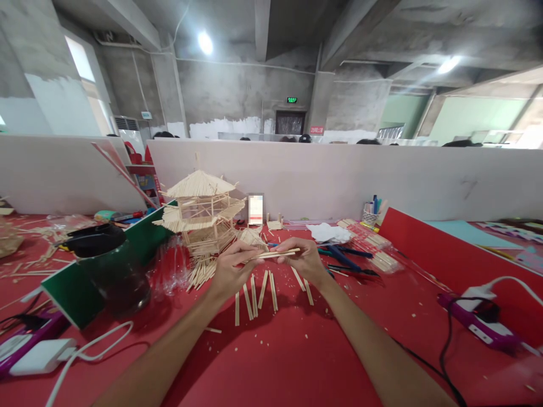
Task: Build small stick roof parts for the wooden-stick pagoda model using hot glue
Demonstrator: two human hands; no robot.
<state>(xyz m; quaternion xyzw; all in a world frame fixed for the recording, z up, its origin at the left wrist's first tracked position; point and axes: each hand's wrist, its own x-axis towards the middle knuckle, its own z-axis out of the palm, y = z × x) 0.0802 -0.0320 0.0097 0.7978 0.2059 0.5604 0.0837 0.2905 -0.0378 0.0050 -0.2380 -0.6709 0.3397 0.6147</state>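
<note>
Both my hands meet over the middle of the red table, with thin wooden sticks [275,254] held level between them. My left hand [235,261] pinches the sticks near their left end. My right hand [304,259] pinches them toward the right, with their tips showing past the fingers. Below the hands, several loose wooden sticks [253,297] lie in short rows on the table. A tiered pagoda model [201,212] built from sticks stands beyond my left hand, and a small stick roof [253,237] sits beside it. Pliers [345,251] lie to the right of my right hand.
A dark lidded jug [114,271] and a green board [72,294] stand at left. Bagged sticks [377,249], white tissue [328,232] and a pen basket [371,212] lie back right. Purple power strips [479,328] with cables flank the table. A white partition [297,175] runs behind.
</note>
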